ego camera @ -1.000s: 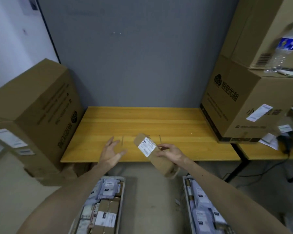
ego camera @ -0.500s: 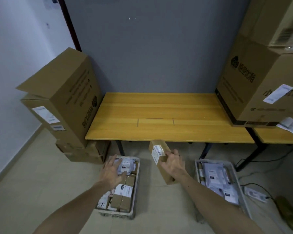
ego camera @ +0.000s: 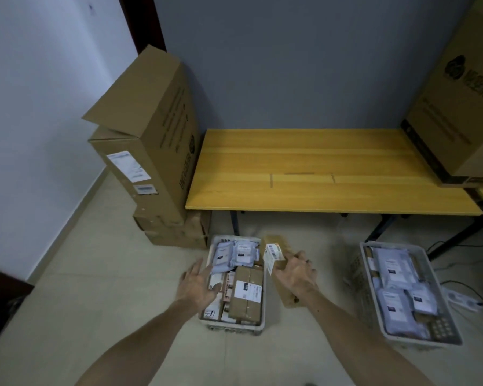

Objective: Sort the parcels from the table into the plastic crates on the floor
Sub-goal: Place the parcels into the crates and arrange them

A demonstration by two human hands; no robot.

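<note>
Dim and flat overall, with a cool bluish cast; brightest on the white wall (ego camera: pixel 39 107) at left; soft shadow under the tabletop (ego camera: pixel 318 151) and beside the right crate (ego camera: pixel 444 330); slight motion smear on the held parcel (ego camera: pixel 275 246); strong wide-angle bowing of straight lines toward the edges.

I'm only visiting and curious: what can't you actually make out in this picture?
Head view:
1. The cardboard parcel: label print is too small and blurred, and it is partly hidden by the right hand gripping it.
2. The left crate: lower parcels are buried under the top ones, and the left hand covers its left rim.
3. The large carton on the table: cut off by the right edge.
</note>
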